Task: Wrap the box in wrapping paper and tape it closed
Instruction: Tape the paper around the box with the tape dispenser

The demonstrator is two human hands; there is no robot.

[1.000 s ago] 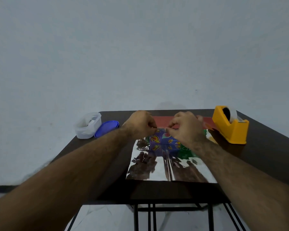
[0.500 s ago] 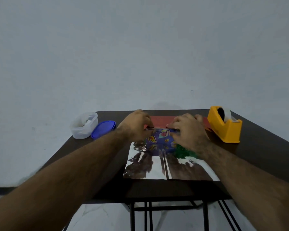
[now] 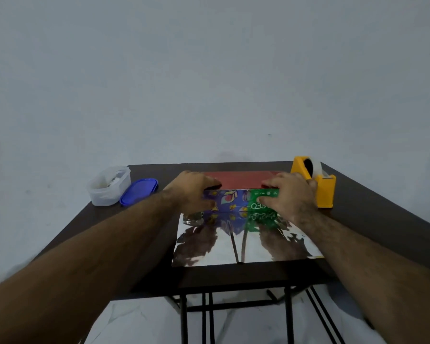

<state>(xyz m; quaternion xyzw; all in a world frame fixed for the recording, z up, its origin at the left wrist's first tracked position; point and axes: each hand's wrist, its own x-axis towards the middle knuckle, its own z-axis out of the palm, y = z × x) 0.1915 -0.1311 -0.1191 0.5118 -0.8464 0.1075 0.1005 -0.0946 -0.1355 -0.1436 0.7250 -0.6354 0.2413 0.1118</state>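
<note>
Both hands have spread apart: left hand [image 3: 193, 192] now at the box's [image 3: 236, 201] left end, right hand [image 3: 289, 197] at its right end, vs. pinching together over the middle 1 s ago. More of the box's near face shows btwn them, incl. the green part.

Two bare forearms, no sleeves, left hand [image 3: 194, 192], right hand [image 3: 289, 194]

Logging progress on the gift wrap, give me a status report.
Both hands, left hand and right hand, gripping the box. Box on silver wrapping paper, unwrapped. Tape dispenser untouched. Nothing obstructing.
</note>
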